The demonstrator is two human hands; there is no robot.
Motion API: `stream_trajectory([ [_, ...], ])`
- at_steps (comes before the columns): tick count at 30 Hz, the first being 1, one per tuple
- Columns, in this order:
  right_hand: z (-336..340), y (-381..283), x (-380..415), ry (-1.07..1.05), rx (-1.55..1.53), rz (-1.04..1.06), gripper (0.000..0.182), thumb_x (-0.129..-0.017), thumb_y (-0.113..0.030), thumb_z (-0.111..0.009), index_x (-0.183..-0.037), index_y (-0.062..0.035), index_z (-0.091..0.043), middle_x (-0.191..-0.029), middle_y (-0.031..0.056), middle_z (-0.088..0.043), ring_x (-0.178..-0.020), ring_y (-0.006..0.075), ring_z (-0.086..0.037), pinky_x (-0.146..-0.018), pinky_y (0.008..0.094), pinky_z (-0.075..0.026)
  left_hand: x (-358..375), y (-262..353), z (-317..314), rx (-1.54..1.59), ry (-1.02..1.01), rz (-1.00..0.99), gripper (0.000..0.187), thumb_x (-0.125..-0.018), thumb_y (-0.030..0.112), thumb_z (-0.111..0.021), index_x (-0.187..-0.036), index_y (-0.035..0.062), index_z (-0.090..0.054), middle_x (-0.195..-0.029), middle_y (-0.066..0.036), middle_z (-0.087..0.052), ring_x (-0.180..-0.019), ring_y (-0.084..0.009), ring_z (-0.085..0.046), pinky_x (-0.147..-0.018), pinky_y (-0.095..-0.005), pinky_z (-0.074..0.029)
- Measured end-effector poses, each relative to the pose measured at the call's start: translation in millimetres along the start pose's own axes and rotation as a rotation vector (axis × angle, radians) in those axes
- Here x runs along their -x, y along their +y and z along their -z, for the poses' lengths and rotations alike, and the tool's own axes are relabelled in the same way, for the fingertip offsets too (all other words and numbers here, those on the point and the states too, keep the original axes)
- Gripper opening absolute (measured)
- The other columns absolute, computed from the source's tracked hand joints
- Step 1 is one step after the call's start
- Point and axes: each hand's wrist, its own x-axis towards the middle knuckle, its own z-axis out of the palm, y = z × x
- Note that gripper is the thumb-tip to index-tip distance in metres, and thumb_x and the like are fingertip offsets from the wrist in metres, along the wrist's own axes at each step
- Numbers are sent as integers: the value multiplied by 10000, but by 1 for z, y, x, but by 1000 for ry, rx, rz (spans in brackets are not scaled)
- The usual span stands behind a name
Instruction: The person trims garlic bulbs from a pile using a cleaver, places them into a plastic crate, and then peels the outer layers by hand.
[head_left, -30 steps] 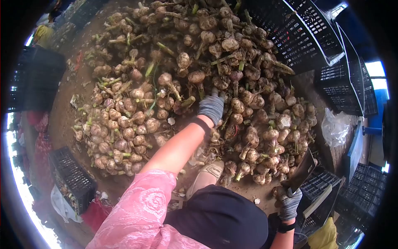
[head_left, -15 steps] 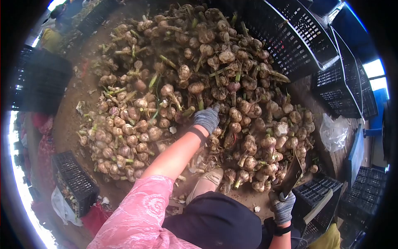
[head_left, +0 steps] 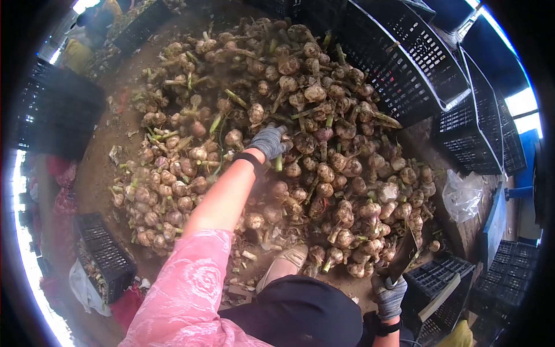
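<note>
From the head camera, a broad heap of round, soil-streaked, pale-brown garlic bulbs with cut stem stubs (head_left: 339, 163) spreads over a brown earth floor (head_left: 95, 176). The left hand (head_left: 269, 141), in a grey knitted glove, lies over the middle of the heap, its fingers bent down among the bulbs; whether they grip one cannot be told. The right hand (head_left: 390, 298), in a matching glove, is closed round the near end of a dark, flat, broad blade (head_left: 403, 255), which slants up beside the bulbs at the heap's near right corner.

A large black slatted plastic crate (head_left: 384, 66) crowds the heap's far right edge. A low black plastic crate with a pale strip across it (head_left: 440, 298) stands just beside the right hand, tight on that side. Along the left edge, a strip of floor runs between the bulbs and a small black plastic crate of scraps (head_left: 104, 246). At the near edge stands a beige shoe (head_left: 293, 254).

The floor is dusty, with pale scraps strewn near the shoe. Right of the heap lies a crumpled clear plastic bag (head_left: 462, 196), beside an upright blue board (head_left: 493, 220).
</note>
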Motion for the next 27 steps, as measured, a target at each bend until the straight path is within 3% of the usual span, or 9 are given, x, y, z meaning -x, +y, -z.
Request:
stream_trajectory([
  [6, 2, -1, 0, 22, 6, 3, 204, -658, -60, -716, -835, -20, -625, -686, 5, -598, -626, 78, -535, -598, 236, -444, 26, 42, 54, -218, -156, -126, 493, -744, 388, -611, -1122, 79, -545, -1171, -202, -474, -1047, -361, -504, -868, -431, -425],
  [10, 1, 3, -2, -18, -8, -57, 210, -656, -63, -719, -838, -15, -626, -709, 24, -624, -649, 90, -561, -617, 247, -462, 11, 71, 42, -57, 337, -291, 478, -735, 398, -621, -1099, 95, -560, -1187, -199, -474, -1050, -359, -501, -872, -439, -419],
  [11, -1, 3, -2, 0, 31, 1, 211, -654, -63, -717, -838, -12, -626, -712, 31, -631, -652, 95, -569, -616, 254, -467, 3, 80, 35, -60, 287, -223, 490, -727, 393, -631, -1112, 99, -556, -1243, -206, -442, -1079, -365, -485, -879, -441, -418],
  [12, 0, 4, -2, -5, 6, -8, 209, -654, -64, -719, -833, -10, -626, -717, 31, -632, -665, 92, -574, -621, 254, -469, 1, 98, 45, 40, 42, -41, 499, -724, 389, -635, -1123, 102, -554, -1282, -207, -414, -1079, -367, -486, -876, -437, -422],
  [14, 5, 5, -1, 12, -44, -96, 205, -650, -65, -721, -825, -12, -628, -705, 27, -623, -661, 84, -564, -620, 250, -461, -13, 96, 8, -230, 356, -117, 493, -728, 389, -631, -1120, 99, -555, -1253, -197, -442, -1026, -371, -515, -830, -450, -441],
  [21, 7, 10, -9, 71, -64, -184, 189, -658, -76, -727, -813, -26, -630, -683, -16, -583, -617, 71, -510, -590, 235, -433, -13, 87, -23, -355, 419, -347, 321, -643, 229, -655, -920, 83, -583, -1138, -171, -506, -939, -350, -544, -749, -453, -462],
  [24, 5, 3, -11, 56, -28, -73, 186, -661, -67, -722, -817, -28, -629, -691, -15, -584, -616, 71, -510, -587, 233, -432, 7, 76, -31, -379, 403, -411, 307, -647, 214, -658, -911, 80, -577, -1052, -147, -524, -901, -346, -549, -753, -441, -460],
  [25, 4, -1, -11, 62, -39, -74, 188, -660, -54, -718, -822, -26, -628, -705, -6, -593, -626, 72, -519, -592, 232, -437, 23, 80, -25, -285, 158, -302, 294, -651, 198, -662, -904, 81, -569, -978, -126, -527, -878, -331, -550, -759, -435, -458],
  [27, 9, 3, -13, 41, -15, -75, 186, -660, -48, -715, -822, -26, -627, -709, 0, -598, -633, 73, -527, -597, 233, -441, 52, 66, -34, 24, 69, -226, 291, -697, 164, -640, -956, 74, -542, -957, -119, -523, -872, -298, -554, -768, -415, -462],
])
